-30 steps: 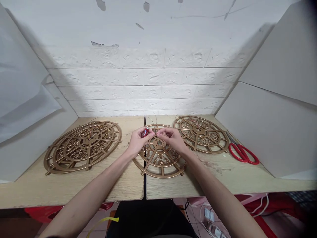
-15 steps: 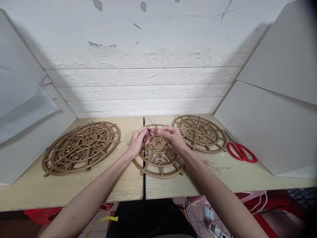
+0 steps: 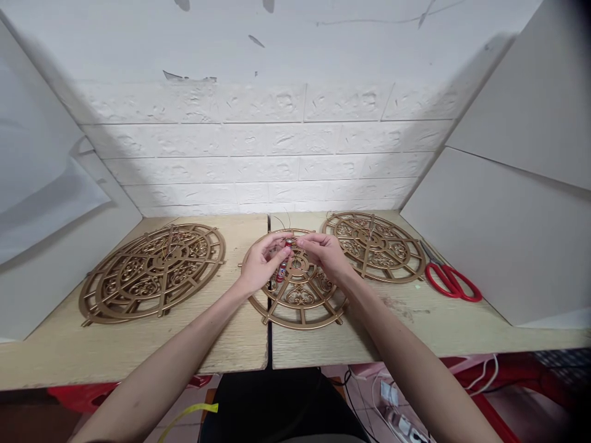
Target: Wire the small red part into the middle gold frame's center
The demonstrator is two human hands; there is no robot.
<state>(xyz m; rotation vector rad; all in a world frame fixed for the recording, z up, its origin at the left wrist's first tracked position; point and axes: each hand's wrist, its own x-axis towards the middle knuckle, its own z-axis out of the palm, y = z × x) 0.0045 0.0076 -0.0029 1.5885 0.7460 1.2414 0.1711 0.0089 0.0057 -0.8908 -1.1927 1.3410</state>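
My left hand [image 3: 264,263] is closed around a slim red printed tube [image 3: 281,272] with a shiny silvery end, which stands nearly upright. Thumb and fingertips of my right hand [image 3: 325,253] are pinched together just right of the tube's top; what they hold, if anything, is too small to make out. Under both hands lies a round gold openwork panel [image 3: 300,298] with spokes and scroll ornaments. Thin dark wires [image 3: 287,216] rise behind my fingers. My hands partly hide the panel's upper half.
Overlapping gold panels [image 3: 152,274] lie at the left, and another gold panel [image 3: 376,247] lies at the right. Red-handled scissors [image 3: 451,280] rest beside it. A white brick-patterned wall [image 3: 286,144] closes the back. A dark gap splits the tabletop [image 3: 231,347].
My left hand has turned and shifted slightly right, bringing the red tube more upright and nearer my right hand. My right hand stays pinched in nearly the same place.
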